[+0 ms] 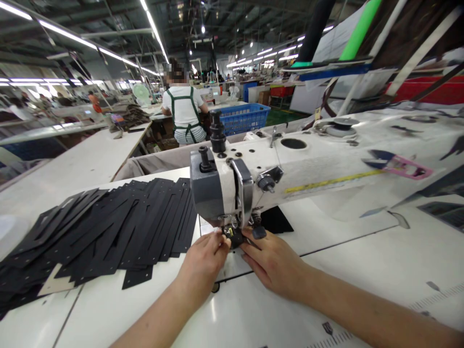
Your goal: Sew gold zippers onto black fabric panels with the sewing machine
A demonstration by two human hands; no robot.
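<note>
A small black piece with gold-coloured marks (pixel 232 234) lies under the needle area of a white sewing machine (pixel 221 193). From the left, my left hand (pixel 203 258) pinches its edge between thumb and fingers. My right hand (pixel 275 261) holds the other side, its fingers bent and partly hidden behind a dark knob-like part. Just beyond my right hand, a flat black panel (pixel 277 220) shows beneath the machine arm. The needle tip is too small to make out.
Many overlapping black strips with slots and small holes (pixel 145 222) cover the table to the left. Pink-handled snips (pixel 408 167) and a yellow measuring tape (pixel 333 181) are on the machine arm. Beyond stand a blue basket (pixel 242 118) and a seated person (pixel 184 108).
</note>
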